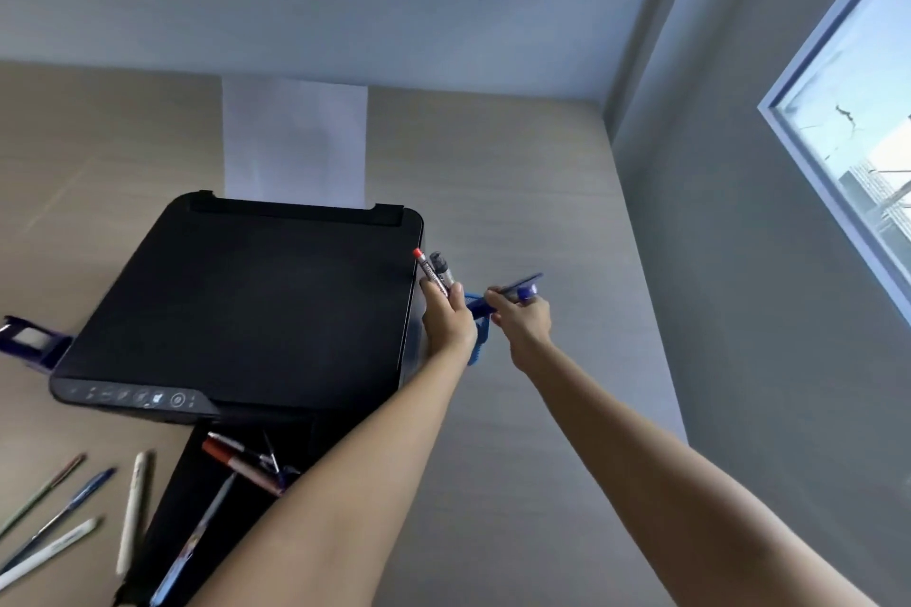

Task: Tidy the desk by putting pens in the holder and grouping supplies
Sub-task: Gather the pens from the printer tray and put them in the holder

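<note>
Both arms reach to the right side of the black printer (256, 301). My left hand (448, 315) grips two markers (436, 274), one red-capped and one black, pointing up. My right hand (522, 320) holds a blue pen (517, 287) level over the blue mesh pen holder (477, 340), which stands between my hands and is mostly hidden by them. Several loose pens (74, 522) lie on the desk at the lower left. More pens and a red marker (241, 458) rest on the printer's black front tray.
White paper (296, 138) stands in the printer's rear feed. A dark blue tape dispenser (29, 343) sits left of the printer. The wooden desk (517, 458) meets a grey wall on the right, where a window (858, 113) is set.
</note>
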### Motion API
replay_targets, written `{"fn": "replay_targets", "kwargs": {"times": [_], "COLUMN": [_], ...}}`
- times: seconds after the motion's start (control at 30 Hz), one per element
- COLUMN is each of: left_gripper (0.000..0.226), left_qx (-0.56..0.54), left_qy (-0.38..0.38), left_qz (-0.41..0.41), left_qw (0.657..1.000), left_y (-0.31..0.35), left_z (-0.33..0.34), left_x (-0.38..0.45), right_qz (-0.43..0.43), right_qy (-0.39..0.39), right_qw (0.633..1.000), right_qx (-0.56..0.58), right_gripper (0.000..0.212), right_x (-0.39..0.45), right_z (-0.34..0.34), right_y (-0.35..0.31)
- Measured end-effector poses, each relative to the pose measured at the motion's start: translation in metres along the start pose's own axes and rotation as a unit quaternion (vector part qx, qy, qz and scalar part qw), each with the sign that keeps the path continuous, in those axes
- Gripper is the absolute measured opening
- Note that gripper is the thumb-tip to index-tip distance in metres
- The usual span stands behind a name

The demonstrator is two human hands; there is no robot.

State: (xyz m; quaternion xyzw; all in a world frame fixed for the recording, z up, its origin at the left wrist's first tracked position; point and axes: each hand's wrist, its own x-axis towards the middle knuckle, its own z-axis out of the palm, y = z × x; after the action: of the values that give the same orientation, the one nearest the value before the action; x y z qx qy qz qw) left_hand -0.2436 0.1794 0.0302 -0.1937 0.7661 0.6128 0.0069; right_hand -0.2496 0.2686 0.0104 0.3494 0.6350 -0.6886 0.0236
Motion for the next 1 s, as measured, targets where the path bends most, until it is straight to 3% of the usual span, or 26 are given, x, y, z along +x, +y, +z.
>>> {"fn": "replay_targets", "kwargs": {"times": [0.13,0.4,0.57,0.63,0.73,0.83,1.0], "left_gripper": [0.033,0.016,0.047,0.057,0.067,0.066,0.039], "left_qx": [0.028,0.011,0.006,0.013,0.059,0.082,-0.018], "left_qy": [-0.016,-0.126,-0.172,-0.182,-0.178,-0.183,-0.19], "left_qz": [0.004,-0.015,-0.025,-0.035,-0.01,0.056,0.089], "left_qw": [0.999,0.992,0.985,0.983,0.982,0.978,0.978], "left_y": [-0.024,-0.055,-0.056,-0.045,-0.019,0.008,0.018], "left_z": [0.007,0.011,0.002,-0.008,-0.025,-0.064,-0.174], "left_x": [0.016,0.008,-0.012,-0.025,-0.041,-0.062,-0.098], "right_qz": [-0.031,-0.063,-0.063,-0.057,-0.117,-0.208,-0.299], "right_qy": [0.016,-0.016,-0.04,-0.043,-0.002,0.033,-0.038], "right_qw": [0.991,0.966,0.958,0.958,0.95,0.933,0.914], "right_qx": [-0.131,-0.249,-0.276,-0.276,-0.29,-0.291,-0.273], "right_gripper": [0.008,0.015,0.012,0.026,0.042,0.039,0.029], "right_x": [0.006,0.006,-0.01,-0.022,-0.041,-0.07,-0.128], "right_z": [0.002,-0.014,-0.042,-0.049,-0.054,-0.042,0.016], "right_y": [0.003,0.009,0.014,0.008,-0.012,-0.034,-0.039]}}
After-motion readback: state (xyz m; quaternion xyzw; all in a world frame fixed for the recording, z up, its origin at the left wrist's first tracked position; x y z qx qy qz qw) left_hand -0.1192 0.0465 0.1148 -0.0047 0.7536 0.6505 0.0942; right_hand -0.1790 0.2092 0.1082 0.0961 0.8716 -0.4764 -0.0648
